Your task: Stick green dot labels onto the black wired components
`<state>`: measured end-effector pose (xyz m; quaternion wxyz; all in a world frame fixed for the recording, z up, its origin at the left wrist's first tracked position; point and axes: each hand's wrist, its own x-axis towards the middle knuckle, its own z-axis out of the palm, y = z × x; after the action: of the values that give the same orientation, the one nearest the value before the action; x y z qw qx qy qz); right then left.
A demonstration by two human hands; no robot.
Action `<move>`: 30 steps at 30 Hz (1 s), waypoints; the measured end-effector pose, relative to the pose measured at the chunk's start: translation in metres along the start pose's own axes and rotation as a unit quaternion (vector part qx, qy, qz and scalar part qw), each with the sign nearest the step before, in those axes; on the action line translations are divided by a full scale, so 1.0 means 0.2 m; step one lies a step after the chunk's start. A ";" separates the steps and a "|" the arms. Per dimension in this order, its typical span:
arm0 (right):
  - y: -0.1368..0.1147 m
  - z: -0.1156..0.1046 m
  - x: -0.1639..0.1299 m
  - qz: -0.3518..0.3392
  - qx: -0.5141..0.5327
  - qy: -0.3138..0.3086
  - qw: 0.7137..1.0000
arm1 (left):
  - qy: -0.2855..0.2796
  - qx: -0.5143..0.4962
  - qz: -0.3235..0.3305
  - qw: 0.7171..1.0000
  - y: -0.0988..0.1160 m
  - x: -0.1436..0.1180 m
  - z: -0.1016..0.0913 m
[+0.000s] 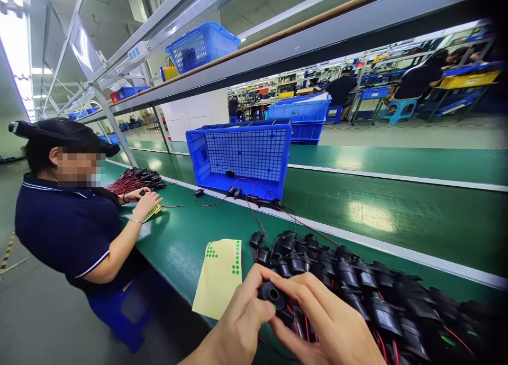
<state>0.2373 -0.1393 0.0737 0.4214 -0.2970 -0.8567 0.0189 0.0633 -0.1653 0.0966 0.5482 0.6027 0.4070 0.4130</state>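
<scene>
Between both hands is a small black cylindrical part (271,293) with a round hole in its end and red wires below it. My left hand (244,315) grips it from the left, thumb against its lower edge near a bit of green. The fingers of my right hand (317,315) close on it from the right. Beside them on the green bench lies a yellow sheet (218,280) bearing several green round stickers. A large pile of similar black parts (357,280) with red wires spreads to the right, partly behind my right hand.
A blue crate (242,153) lies on its side at the bench's far edge, with wired black parts in front. A co-worker (67,217) sits at the left, near another pile of wired parts (137,181). A shelf beam (278,58) crosses overhead, carrying a blue basket (204,46).
</scene>
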 end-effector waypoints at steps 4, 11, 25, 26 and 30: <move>0.00 0.01 -0.01 -0.014 -0.013 0.001 1.000 | -0.007 0.005 0.016 1.000 0.01 0.00 0.00; 0.01 0.04 -0.02 -0.061 -0.068 0.029 0.995 | -0.020 -0.037 0.072 0.997 -0.09 0.00 0.01; 0.01 0.03 -0.01 -0.036 -0.090 -0.003 0.995 | 0.004 -0.119 0.046 0.992 -0.15 0.01 0.03; 0.01 0.03 -0.01 -0.035 -0.089 -0.004 0.995 | 0.002 -0.119 0.045 0.992 -0.15 0.01 0.03; 0.00 0.03 -0.02 -0.036 -0.091 -0.008 0.995 | -0.001 -0.115 0.033 0.993 -0.13 0.01 0.03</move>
<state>0.2341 -0.1401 0.0674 0.3865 -0.3025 -0.8683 -0.0722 0.0692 -0.1637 0.0697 0.6001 0.5494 0.3358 0.4746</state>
